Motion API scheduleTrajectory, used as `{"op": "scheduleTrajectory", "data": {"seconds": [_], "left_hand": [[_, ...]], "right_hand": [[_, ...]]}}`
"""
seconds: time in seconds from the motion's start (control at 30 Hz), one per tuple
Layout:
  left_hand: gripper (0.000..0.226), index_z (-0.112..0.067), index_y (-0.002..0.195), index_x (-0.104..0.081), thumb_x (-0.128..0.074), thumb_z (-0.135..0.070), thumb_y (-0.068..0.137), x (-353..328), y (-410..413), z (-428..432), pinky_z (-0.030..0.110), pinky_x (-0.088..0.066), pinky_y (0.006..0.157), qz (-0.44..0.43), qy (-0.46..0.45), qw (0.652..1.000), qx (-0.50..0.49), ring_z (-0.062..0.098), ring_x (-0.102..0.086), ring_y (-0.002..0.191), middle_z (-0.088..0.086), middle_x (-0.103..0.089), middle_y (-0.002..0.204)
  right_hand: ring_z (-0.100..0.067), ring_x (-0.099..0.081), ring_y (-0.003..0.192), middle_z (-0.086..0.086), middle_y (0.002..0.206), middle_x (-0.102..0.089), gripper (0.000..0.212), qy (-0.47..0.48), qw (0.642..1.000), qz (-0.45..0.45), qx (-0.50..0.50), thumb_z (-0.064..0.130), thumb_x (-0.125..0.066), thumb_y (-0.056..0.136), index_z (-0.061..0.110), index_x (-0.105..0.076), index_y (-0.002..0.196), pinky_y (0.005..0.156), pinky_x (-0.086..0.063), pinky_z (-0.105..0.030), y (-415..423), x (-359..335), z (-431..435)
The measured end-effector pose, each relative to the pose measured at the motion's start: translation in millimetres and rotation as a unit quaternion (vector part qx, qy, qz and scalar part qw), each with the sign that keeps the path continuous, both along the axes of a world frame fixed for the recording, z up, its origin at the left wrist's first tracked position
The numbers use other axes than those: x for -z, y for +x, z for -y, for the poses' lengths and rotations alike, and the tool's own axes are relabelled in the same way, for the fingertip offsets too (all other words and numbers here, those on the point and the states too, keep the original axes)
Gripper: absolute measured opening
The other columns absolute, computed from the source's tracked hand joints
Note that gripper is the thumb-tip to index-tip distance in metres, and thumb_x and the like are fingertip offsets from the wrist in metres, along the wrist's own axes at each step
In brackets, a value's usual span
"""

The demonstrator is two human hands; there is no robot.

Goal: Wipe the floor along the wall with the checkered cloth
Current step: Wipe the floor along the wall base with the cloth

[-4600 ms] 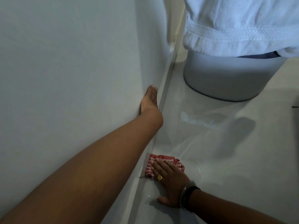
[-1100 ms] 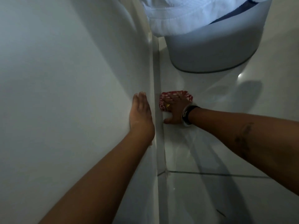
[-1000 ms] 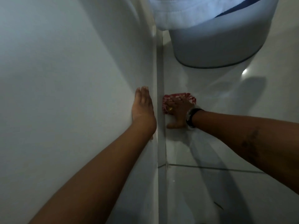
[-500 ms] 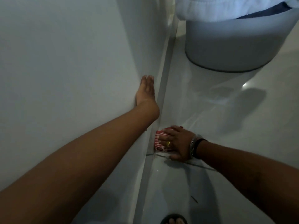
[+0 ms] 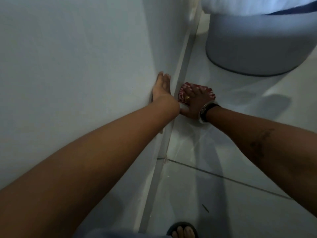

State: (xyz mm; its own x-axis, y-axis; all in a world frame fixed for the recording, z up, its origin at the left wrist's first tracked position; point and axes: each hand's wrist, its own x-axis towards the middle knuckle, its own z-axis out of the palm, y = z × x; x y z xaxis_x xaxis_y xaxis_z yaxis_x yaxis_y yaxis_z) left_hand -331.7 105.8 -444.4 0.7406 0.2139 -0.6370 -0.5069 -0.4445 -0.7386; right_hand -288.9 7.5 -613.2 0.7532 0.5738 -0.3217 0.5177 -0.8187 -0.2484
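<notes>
The red-and-white checkered cloth [image 5: 184, 93] lies bunched on the glossy white floor tile [image 5: 223, 146], right against the base strip of the white wall [image 5: 77, 66]. My right hand [image 5: 193, 102] presses flat on top of the cloth, fingers spread over it, a gold ring and dark bangles showing. My left hand [image 5: 162, 88] rests flat against the wall just above the skirting, fingers straight and together, holding nothing. Most of the cloth is hidden under my right hand.
A round grey tub [image 5: 253, 42] stands on the floor a short way beyond the cloth, with white fabric [image 5: 248, 5] draped over its top. A dark grout line [image 5: 223, 176] crosses the floor. My sandalled toes [image 5: 182, 230] show at the bottom edge.
My right hand has slid the cloth along the wall, away from me and past the grout line toward the tub. My left hand stays braced on the wall.
</notes>
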Motion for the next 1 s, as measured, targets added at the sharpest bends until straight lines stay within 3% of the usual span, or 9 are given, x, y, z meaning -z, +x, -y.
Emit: {"op": "scheduleTrajectory", "data": {"seconds": [0.17, 0.27, 0.33, 0.47, 0.6, 0.7, 0.77, 0.9, 1.0], "left_hand": [[0.122, -0.008, 0.15, 0.012, -0.049, -0.075, 0.069, 5.1, -1.3, 0.8, 0.057, 0.011, 0.115, 0.007, 0.018, 1.0, -0.012, 0.039, 0.016, 0.146, 0.021, 0.014, 0.159], [0.153, -0.008, 0.149, 0.016, -0.063, -0.085, 0.043, -1.1, -3.3, 3.1, 0.059, 0.011, 0.114, -0.006, 0.035, 0.999, -0.02, 0.038, 0.016, 0.146, 0.021, 0.015, 0.159], [0.166, -0.007, 0.149, 0.015, -0.065, -0.087, 0.028, -2.0, -4.3, 4.2, 0.061, 0.011, 0.112, -0.001, 0.042, 0.999, -0.017, 0.039, 0.017, 0.145, 0.021, 0.015, 0.159], [0.165, -0.007, 0.15, 0.012, -0.066, -0.086, 0.029, -2.2, -5.8, 0.9, 0.062, 0.011, 0.112, -0.009, 0.044, 0.999, -0.007, 0.04, 0.018, 0.145, 0.022, 0.015, 0.159], [0.163, -0.007, 0.15, 0.012, -0.066, -0.086, 0.031, 0.7, -5.9, 1.4, 0.063, 0.013, 0.11, -0.004, 0.046, 0.999, -0.01, 0.041, 0.02, 0.144, 0.023, 0.017, 0.158], [0.166, -0.007, 0.15, 0.014, -0.065, -0.087, 0.028, 4.3, -5.3, -0.9, 0.063, 0.014, 0.109, 0.0, 0.042, 0.999, -0.025, 0.041, 0.021, 0.144, 0.023, 0.018, 0.158], [0.167, -0.008, 0.149, 0.016, -0.063, -0.089, 0.026, 5.6, -4.7, 0.0, 0.063, 0.014, 0.11, -0.004, 0.054, 0.998, -0.031, 0.041, 0.02, 0.144, 0.023, 0.018, 0.158], [0.147, -0.01, 0.149, 0.018, -0.061, -0.083, 0.049, 6.8, 2.2, 2.9, 0.058, 0.01, 0.114, 0.01, 0.045, 0.999, -0.023, 0.037, 0.017, 0.146, 0.019, 0.016, 0.159], [0.12, -0.011, 0.151, 0.014, -0.054, -0.07, 0.071, 9.6, 5.0, 0.5, 0.055, 0.01, 0.116, 0.019, 0.038, 0.999, -0.014, 0.033, 0.016, 0.147, 0.017, 0.014, 0.16]], "right_hand": [[-0.031, -0.006, 0.15, -0.01, 0.164, -0.011, 0.094, 0.099, 0.994, -0.036, -0.036, 0.075, -0.044, 0.08, 0.023, -0.021, 0.154, 0.121, -0.004, -0.048, -91.1, -0.9, 8.4], [-0.041, -0.024, 0.144, -0.021, 0.155, -0.032, 0.091, 0.158, 0.965, -0.105, -0.181, 0.063, -0.062, 0.075, 0.014, -0.037, 0.148, 0.117, -0.013, -0.056, -195.7, -14.6, 12.6], [-0.04, -0.023, 0.144, -0.021, 0.156, -0.03, 0.094, 0.137, 0.952, -0.161, -0.222, 0.063, -0.063, 0.076, 0.012, -0.034, 0.149, 0.118, -0.01, -0.058, -256.2, -19.8, 7.1], [-0.031, -0.013, 0.148, -0.009, 0.162, -0.02, 0.084, 0.046, 0.923, -0.142, -0.356, 0.061, -0.054, 0.087, 0.015, -0.025, 0.151, 0.12, -0.01, -0.045, -303.4, -15.6, -3.6], [-0.027, -0.015, 0.148, -0.007, 0.161, -0.022, 0.077, 0.097, 0.917, -0.236, -0.306, 0.044, -0.064, 0.088, 0.018, -0.03, 0.151, 0.121, -0.011, -0.042, -288.9, -11.5, 3.4], [-0.036, -0.029, 0.143, -0.015, 0.154, -0.037, 0.07, 0.145, 0.938, -0.129, -0.288, 0.056, -0.054, 0.088, 0.017, -0.042, 0.145, 0.117, -0.018, -0.054, -256.1, -11.5, 20.8], [-0.042, -0.042, 0.134, -0.02, 0.144, -0.049, 0.069, 0.185, 0.961, -0.04, -0.204, 0.056, -0.058, 0.082, 0.017, -0.052, 0.138, 0.11, -0.029, -0.061, -210.5, -6.5, 30.8], [-0.03, -0.009, 0.149, -0.008, 0.164, -0.011, 0.08, 0.069, 0.997, 0.014, -0.029, 0.065, -0.034, 0.089, 0.023, -0.016, 0.155, 0.121, -0.008, -0.043, -85.4, -0.6, 15.7], [-0.027, -0.006, 0.15, -0.003, 0.164, -0.009, 0.079, 0.069, 0.997, 0.003, 0.016, 0.063, -0.03, 0.089, 0.022, -0.016, 0.155, 0.12, -0.005, -0.043, -27.4, 1.6, -3.2]]}}
